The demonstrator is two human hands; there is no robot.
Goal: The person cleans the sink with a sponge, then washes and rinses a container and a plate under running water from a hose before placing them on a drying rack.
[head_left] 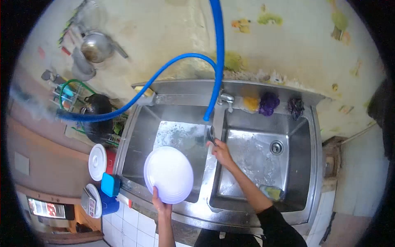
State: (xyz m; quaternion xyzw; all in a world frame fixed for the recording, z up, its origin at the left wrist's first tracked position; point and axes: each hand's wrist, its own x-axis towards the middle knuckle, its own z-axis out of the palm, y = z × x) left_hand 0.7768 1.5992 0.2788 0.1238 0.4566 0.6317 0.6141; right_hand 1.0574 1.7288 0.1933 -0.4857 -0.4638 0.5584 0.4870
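My left hand (160, 201) is closed on the near edge of a pale lavender plate (168, 175), tilted over the front of the left sink basin (138, 144). My right hand (221, 153) is above the divider between the two basins. Its fingers are closed around a small dark, shiny, spoon-like utensil (210, 133); the exact kind is too small to tell. Just above that utensil hangs the open end of a blue hose (209, 113). Water with whitish patches lies in the left basin.
The right basin (255, 181) has a drain (276, 147) and a green-yellow sponge (271, 192). Behind are a faucet (226, 99), a yellow scrubber (251, 103) and purple bundles (269, 103). Lidded red (110, 160) and blue (109, 204) buckets stand left, near a blue container (110, 184).
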